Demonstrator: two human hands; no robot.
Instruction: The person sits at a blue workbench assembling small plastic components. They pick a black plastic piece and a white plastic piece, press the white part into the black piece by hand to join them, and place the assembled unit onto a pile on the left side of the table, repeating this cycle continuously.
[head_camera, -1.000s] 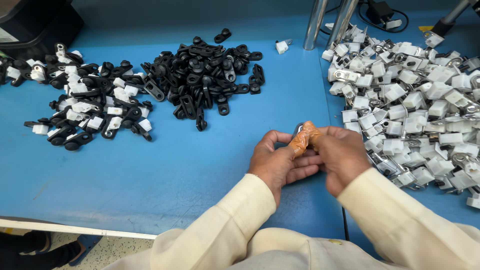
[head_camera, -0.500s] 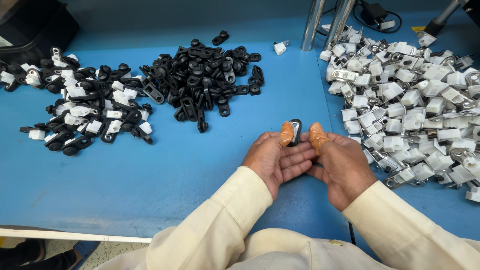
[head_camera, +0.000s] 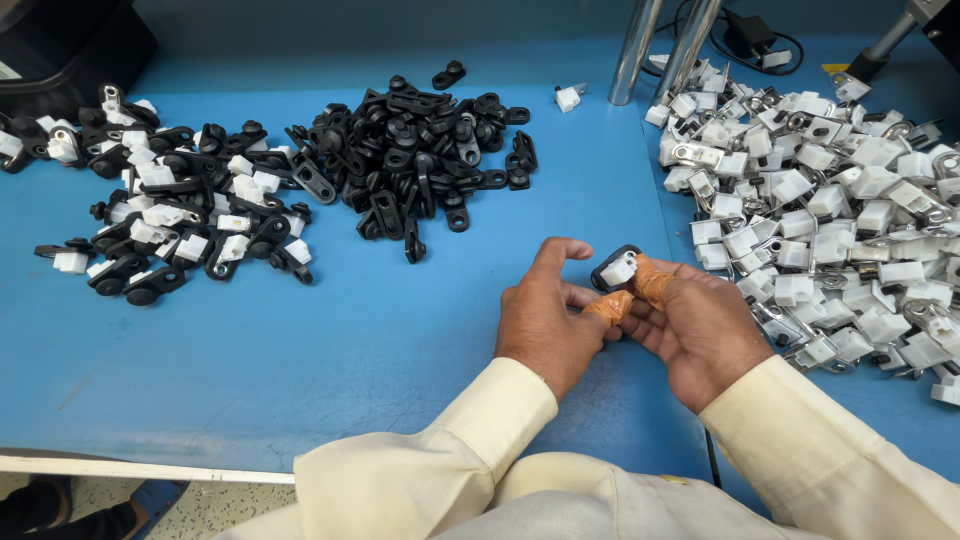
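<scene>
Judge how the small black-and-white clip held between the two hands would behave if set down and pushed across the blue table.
The clip looks like rigid moulded plastic, so probably stiff and light. Its flat, angular shape suggests sliding, not rolling. The blue table looks smooth, so it may skid easily.

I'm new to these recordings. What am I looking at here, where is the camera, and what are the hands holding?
There is no machine: a person works bare-handed, filmed by a camera on their head looking down. The blue table carries three heaps: black clips in the middle, white blocks at right, and joined black-and-white pieces at left. The left hand and right hand meet around one joined piece, pinched by fingertips wearing orange covers.
</scene>
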